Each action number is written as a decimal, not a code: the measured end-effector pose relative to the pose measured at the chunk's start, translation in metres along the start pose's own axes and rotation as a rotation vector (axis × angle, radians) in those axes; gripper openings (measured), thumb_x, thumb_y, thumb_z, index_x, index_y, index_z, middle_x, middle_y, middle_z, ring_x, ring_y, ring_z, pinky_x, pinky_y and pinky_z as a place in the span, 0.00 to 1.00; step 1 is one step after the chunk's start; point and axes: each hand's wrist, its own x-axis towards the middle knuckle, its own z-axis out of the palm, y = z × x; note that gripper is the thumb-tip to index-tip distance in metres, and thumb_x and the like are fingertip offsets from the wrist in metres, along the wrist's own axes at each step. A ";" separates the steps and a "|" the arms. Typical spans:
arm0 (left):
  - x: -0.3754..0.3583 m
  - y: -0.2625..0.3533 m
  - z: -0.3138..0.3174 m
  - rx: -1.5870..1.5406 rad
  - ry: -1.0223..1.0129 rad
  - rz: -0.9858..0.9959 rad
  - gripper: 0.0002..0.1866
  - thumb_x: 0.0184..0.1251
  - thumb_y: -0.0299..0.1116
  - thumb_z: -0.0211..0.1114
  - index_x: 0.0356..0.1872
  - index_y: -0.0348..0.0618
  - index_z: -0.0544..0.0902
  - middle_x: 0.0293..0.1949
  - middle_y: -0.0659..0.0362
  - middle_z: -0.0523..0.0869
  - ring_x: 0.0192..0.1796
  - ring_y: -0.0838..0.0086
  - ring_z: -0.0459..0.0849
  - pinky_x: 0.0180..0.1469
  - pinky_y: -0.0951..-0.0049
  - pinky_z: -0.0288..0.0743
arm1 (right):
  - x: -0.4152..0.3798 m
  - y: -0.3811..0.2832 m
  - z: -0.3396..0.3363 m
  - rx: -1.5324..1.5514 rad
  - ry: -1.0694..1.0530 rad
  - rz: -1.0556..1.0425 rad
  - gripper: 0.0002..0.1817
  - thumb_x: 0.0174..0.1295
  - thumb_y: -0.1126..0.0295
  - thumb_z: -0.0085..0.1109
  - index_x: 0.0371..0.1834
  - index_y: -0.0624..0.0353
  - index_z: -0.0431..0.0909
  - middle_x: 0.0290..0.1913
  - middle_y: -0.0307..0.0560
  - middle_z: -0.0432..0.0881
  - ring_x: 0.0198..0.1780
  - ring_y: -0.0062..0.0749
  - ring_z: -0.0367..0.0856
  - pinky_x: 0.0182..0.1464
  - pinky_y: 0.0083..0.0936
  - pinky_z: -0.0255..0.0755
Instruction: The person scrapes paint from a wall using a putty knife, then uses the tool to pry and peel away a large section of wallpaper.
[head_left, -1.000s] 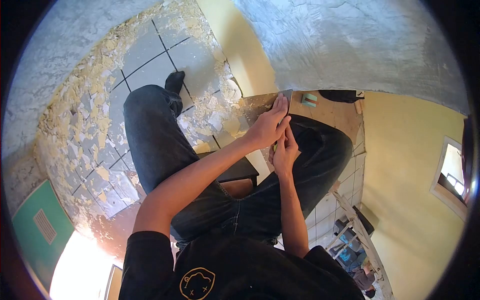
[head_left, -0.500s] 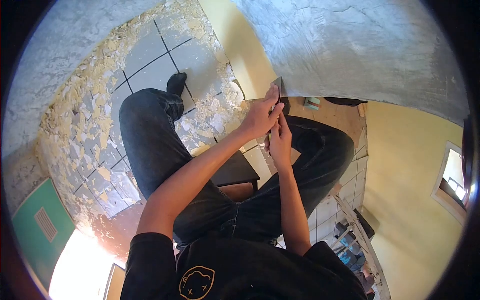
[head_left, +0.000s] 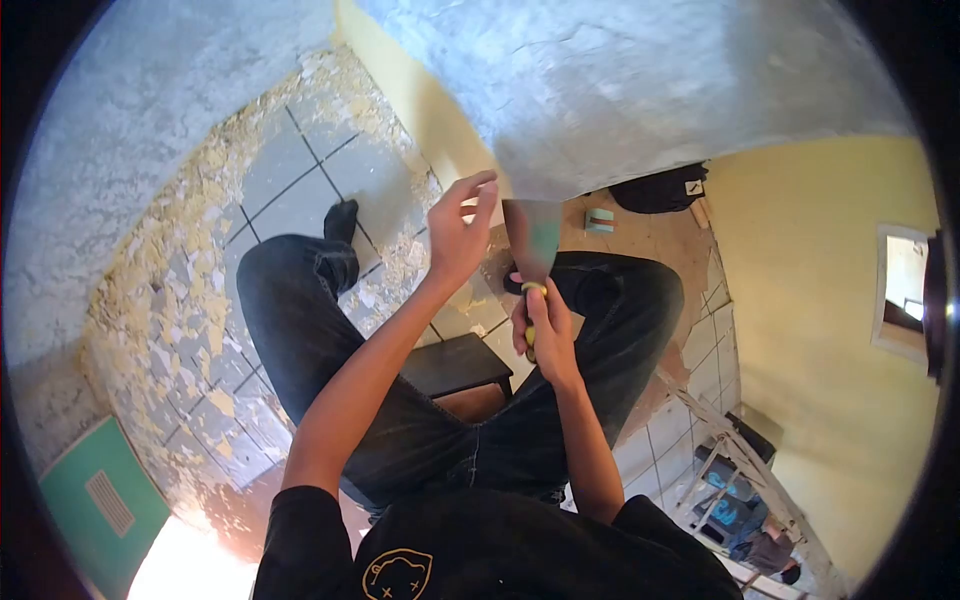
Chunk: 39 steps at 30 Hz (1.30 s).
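Note:
A putty knife (head_left: 535,235) with a wide metal blade and a yellow-and-dark handle is in my right hand (head_left: 550,330). My fingers wrap round its handle, and the blade points up and away from me, its edge close to the bottom of the grey, scraped wall (head_left: 620,90). My left hand (head_left: 462,235) is raised to the left of the blade, apart from it. Its fingers are bent and spaced, with nothing visible in them. A strip of yellow paint (head_left: 400,75) remains along the wall's left side.
Paint flakes (head_left: 180,310) litter the grey tiles at left. A black stool (head_left: 455,365) stands between my legs. Beyond my right knee lie a small teal-and-white box (head_left: 599,220) and a black bag (head_left: 655,190). A wooden ladder (head_left: 735,440) leans at lower right, near a person (head_left: 768,552).
My left hand has come off the putty knife and moved left. The right hand has lowered the tool from the wall edge, and its blade now faces me broadside.

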 end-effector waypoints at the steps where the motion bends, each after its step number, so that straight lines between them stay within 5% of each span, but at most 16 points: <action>1: -0.002 0.008 -0.004 0.002 -0.020 0.021 0.15 0.73 0.37 0.58 0.51 0.38 0.82 0.45 0.57 0.85 0.45 0.76 0.83 0.44 0.76 0.77 | -0.009 -0.003 0.000 0.012 0.014 -0.023 0.15 0.75 0.59 0.40 0.54 0.57 0.68 0.23 0.37 0.68 0.17 0.18 0.66 0.19 0.16 0.63; 7: -0.031 0.050 -0.011 -0.002 -0.140 0.084 0.14 0.71 0.34 0.59 0.52 0.38 0.81 0.47 0.58 0.85 0.48 0.77 0.82 0.46 0.75 0.77 | -0.023 -0.012 -0.008 0.754 0.141 -0.007 0.11 0.74 0.61 0.42 0.49 0.56 0.66 0.35 0.43 0.74 0.25 0.26 0.73 0.25 0.24 0.71; 11: -0.048 0.076 0.011 0.054 -0.230 -0.023 0.15 0.71 0.35 0.60 0.52 0.38 0.80 0.46 0.57 0.85 0.47 0.77 0.81 0.46 0.74 0.77 | -0.012 -0.024 -0.006 1.024 -0.066 0.026 0.12 0.73 0.57 0.44 0.46 0.53 0.65 0.32 0.41 0.70 0.22 0.27 0.70 0.24 0.26 0.69; 13: -0.047 0.097 0.026 0.193 -0.299 0.064 0.16 0.70 0.37 0.61 0.53 0.38 0.80 0.45 0.55 0.85 0.39 0.77 0.84 0.38 0.76 0.79 | -0.003 -0.032 0.000 1.082 -0.061 0.078 0.14 0.73 0.53 0.43 0.45 0.51 0.64 0.27 0.38 0.67 0.18 0.24 0.67 0.20 0.24 0.66; 14: -0.052 0.118 0.031 0.140 -0.298 -0.190 0.17 0.70 0.39 0.60 0.51 0.35 0.80 0.41 0.52 0.85 0.26 0.77 0.83 0.29 0.77 0.78 | 0.001 -0.034 0.003 1.093 -0.072 0.094 0.15 0.73 0.51 0.43 0.45 0.51 0.65 0.25 0.36 0.65 0.17 0.22 0.66 0.18 0.22 0.65; 17: -0.045 0.135 0.044 0.391 -0.353 -0.323 0.20 0.73 0.42 0.57 0.55 0.37 0.79 0.31 0.59 0.85 0.22 0.77 0.78 0.28 0.74 0.74 | 0.010 -0.050 0.017 1.030 -0.016 0.094 0.16 0.73 0.50 0.41 0.43 0.51 0.67 0.20 0.32 0.63 0.12 0.16 0.60 0.12 0.17 0.59; 18: -0.044 0.134 0.050 0.448 -0.311 -0.322 0.19 0.74 0.43 0.55 0.44 0.34 0.82 0.22 0.61 0.80 0.17 0.78 0.72 0.23 0.73 0.70 | 0.013 -0.048 0.021 0.939 0.016 0.049 0.16 0.74 0.51 0.41 0.43 0.52 0.67 0.20 0.32 0.64 0.12 0.15 0.60 0.12 0.17 0.58; 22: -0.034 0.121 0.055 0.626 -0.359 -0.060 0.24 0.75 0.43 0.52 0.25 0.31 0.76 0.13 0.57 0.71 0.19 0.80 0.66 0.22 0.70 0.64 | 0.025 -0.034 0.023 0.812 0.047 -0.015 0.16 0.75 0.54 0.39 0.38 0.53 0.65 0.18 0.35 0.65 0.10 0.17 0.60 0.10 0.17 0.57; 23: -0.031 0.117 0.055 0.637 -0.368 -0.058 0.24 0.75 0.43 0.52 0.25 0.31 0.76 0.13 0.57 0.71 0.19 0.80 0.66 0.22 0.70 0.64 | 0.028 -0.032 0.021 0.789 0.008 -0.021 0.16 0.75 0.54 0.39 0.36 0.54 0.64 0.17 0.35 0.65 0.10 0.17 0.61 0.10 0.17 0.58; 25: -0.023 0.112 0.057 0.727 -0.373 0.048 0.25 0.75 0.44 0.50 0.27 0.30 0.79 0.15 0.45 0.77 0.16 0.54 0.77 0.25 0.59 0.68 | 0.034 -0.035 0.017 0.794 0.009 -0.046 0.16 0.75 0.54 0.39 0.35 0.53 0.63 0.16 0.36 0.65 0.10 0.17 0.61 0.10 0.18 0.58; 29: -0.023 0.118 0.076 0.726 -0.338 0.057 0.25 0.75 0.44 0.50 0.25 0.30 0.78 0.15 0.45 0.76 0.17 0.53 0.75 0.26 0.58 0.66 | 0.037 -0.050 0.005 0.818 0.050 -0.071 0.16 0.75 0.54 0.39 0.35 0.54 0.63 0.15 0.36 0.65 0.09 0.18 0.60 0.10 0.18 0.58; 30: -0.024 0.118 0.079 0.699 -0.330 0.046 0.25 0.75 0.43 0.50 0.25 0.30 0.78 0.15 0.45 0.76 0.17 0.54 0.74 0.25 0.58 0.66 | 0.034 -0.051 0.000 0.762 0.042 -0.085 0.16 0.77 0.56 0.35 0.41 0.55 0.67 0.19 0.35 0.67 0.11 0.14 0.61 0.11 0.15 0.58; 33: -0.028 0.108 0.080 0.663 -0.321 0.069 0.25 0.76 0.43 0.50 0.24 0.30 0.77 0.14 0.46 0.75 0.16 0.57 0.73 0.24 0.60 0.65 | 0.034 -0.039 -0.008 0.744 0.021 -0.078 0.15 0.76 0.56 0.38 0.40 0.55 0.67 0.18 0.34 0.66 0.12 0.15 0.62 0.11 0.15 0.59; 39: -0.037 0.087 0.050 0.534 -0.393 -0.049 0.22 0.74 0.41 0.54 0.26 0.29 0.78 0.14 0.53 0.78 0.17 0.77 0.75 0.23 0.69 0.68 | 0.024 -0.021 -0.005 0.621 0.037 -0.005 0.15 0.74 0.54 0.44 0.39 0.55 0.65 0.21 0.34 0.65 0.13 0.16 0.63 0.14 0.17 0.61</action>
